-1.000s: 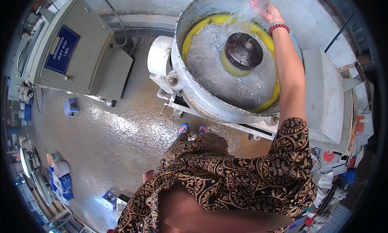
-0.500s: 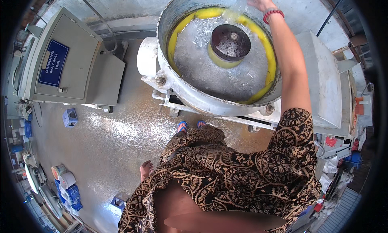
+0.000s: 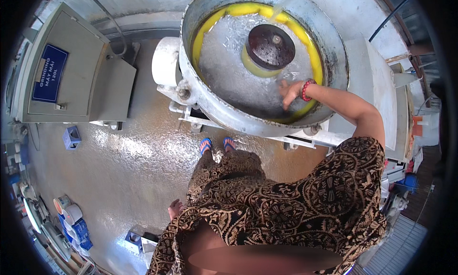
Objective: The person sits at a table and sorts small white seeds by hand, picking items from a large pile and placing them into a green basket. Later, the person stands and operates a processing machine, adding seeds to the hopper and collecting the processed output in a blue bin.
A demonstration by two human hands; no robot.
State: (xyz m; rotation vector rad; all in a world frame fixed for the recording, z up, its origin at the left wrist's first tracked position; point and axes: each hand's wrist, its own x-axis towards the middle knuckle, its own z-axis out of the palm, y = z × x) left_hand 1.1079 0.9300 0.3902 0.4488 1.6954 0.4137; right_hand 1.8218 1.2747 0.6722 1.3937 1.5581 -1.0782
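Note:
A round metal tub (image 3: 234, 120) with a yellow inner lining (image 3: 199, 43) stands before me. Inside it, a bed of small shiny grey pieces (image 3: 219, 65) surrounds a central post topped by a dark round cap (image 3: 270, 46). My right hand (image 3: 290, 92), with a red bead bracelet (image 3: 306, 89) on the wrist, is down at the pieces, right of and nearer than the cap. Its thumb and fingers are apart, the fingertips slightly blurred, and no held object shows. At my left side hangs my left hand (image 3: 175, 208), fingers loosely apart and holding nothing visible.
Clear water (image 3: 281, 7) runs in over the far rim. A grey cabinet (image 3: 71, 65) with a blue sign stands left. Blue plastic stools (image 3: 71, 137) and a white bucket (image 3: 72, 214) are on the wet floor (image 3: 119, 174). A pale housing (image 3: 369, 84) adjoins the tub's right.
My right hand has come from the water stream at the far rim down to the pieces on the near right. The left hand still hangs at my side.

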